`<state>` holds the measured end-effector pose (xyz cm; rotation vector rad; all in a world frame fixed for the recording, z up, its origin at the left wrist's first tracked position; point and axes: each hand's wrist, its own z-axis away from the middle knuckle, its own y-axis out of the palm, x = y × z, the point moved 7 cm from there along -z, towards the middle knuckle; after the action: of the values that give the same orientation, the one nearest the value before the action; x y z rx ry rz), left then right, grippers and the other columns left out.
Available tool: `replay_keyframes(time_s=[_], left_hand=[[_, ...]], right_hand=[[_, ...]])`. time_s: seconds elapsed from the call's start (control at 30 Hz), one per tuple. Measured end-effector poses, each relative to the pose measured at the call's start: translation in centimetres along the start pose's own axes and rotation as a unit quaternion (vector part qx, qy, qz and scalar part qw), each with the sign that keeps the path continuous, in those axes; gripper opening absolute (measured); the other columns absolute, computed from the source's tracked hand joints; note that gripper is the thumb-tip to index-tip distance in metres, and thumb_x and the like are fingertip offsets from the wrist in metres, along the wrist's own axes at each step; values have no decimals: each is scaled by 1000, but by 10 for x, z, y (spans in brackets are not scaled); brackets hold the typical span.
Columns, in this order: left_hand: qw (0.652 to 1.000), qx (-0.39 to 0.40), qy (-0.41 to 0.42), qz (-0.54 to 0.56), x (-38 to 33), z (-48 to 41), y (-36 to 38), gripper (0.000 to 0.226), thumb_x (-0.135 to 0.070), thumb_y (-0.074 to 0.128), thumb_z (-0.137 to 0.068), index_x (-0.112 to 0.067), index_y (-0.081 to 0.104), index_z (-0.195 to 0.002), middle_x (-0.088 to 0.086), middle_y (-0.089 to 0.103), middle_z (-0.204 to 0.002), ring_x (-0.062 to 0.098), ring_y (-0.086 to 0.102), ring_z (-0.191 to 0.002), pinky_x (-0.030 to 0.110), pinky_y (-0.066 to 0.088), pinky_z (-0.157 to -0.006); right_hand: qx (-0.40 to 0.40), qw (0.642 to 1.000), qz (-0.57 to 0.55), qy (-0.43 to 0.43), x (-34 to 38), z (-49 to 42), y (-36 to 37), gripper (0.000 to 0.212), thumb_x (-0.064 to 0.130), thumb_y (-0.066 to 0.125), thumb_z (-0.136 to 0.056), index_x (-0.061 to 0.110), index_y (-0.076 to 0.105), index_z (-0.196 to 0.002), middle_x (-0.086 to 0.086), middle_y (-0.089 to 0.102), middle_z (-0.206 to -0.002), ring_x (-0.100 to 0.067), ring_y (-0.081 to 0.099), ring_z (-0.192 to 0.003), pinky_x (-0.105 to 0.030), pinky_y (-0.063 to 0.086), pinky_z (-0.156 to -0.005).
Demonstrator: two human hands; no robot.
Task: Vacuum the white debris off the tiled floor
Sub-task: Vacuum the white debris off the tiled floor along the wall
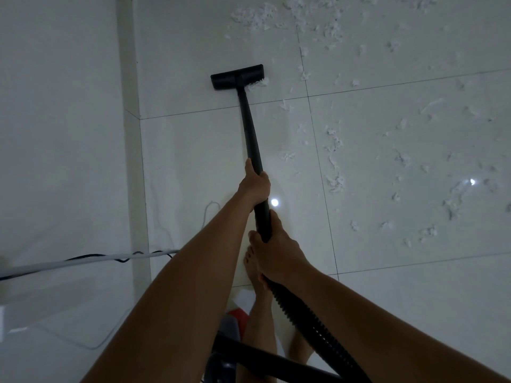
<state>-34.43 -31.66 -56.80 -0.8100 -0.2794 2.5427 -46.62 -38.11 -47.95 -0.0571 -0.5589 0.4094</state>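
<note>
White debris uncountable; one vacuum wand, two hands gripping.

A white wall fills the left. A black cable and pale cord cross it, twisted together, near left.

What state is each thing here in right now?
Left hand: closed around the wand.
Right hand: closed around the wand's lower end.
Wand: tilted, held.
Floor head: flat on the tiles, scraps at its right edge.
White debris: scattered, mostly to the right.
</note>
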Motion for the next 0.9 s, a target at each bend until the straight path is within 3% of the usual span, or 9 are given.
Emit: replay_keyframes(time_s=[0.27, 0.47, 0.73, 0.9], left_hand=[[1000, 1, 0, 14, 0, 3, 4, 63, -30, 29, -106, -33, -10, -156, 11, 39, -151, 27, 53, -113, 39, 44, -96], [1000, 1, -9, -1, 6, 6, 4, 62, -30, 26, -107, -32, -12, -156, 11, 39, -150, 28, 54, -113, 41, 44, -99], [1000, 11, -6, -3, 4, 5, 8, 62, -30, 25, -107, -35, -14, -155, 11, 38, -152, 29, 54, -116, 39, 43, -97], [1000, 12, -8, 11, -1, 5, 12, 64, -33, 28, -107, -35, -13, -155, 10, 34, -155, 31, 51, -123, 41, 42, -101]], right_hand=[[64, 997, -44, 28, -9, 13, -4, 72, 32, 47, -107, 48, 0, -159, -10, 64, -89, -9, 57, -36, -21, 47, -38], [25, 1000, -2, 6, -8, 7, 1, 63, 42, 38, -109, 38, 4, -162, 1, 61, -93, -11, 62, -59, -19, 48, -43], [23, 1000, -7, 4, -8, 5, -6, 64, 49, 40, -107, 35, 11, -162, 7, 56, -87, -6, 58, -55, -10, 40, -35], [45, 999, -21, 13, -3, 1, -17, 62, 32, 44, -109, 33, 13, -162, 0, 58, -86, -6, 57, -51, -12, 41, -34]])
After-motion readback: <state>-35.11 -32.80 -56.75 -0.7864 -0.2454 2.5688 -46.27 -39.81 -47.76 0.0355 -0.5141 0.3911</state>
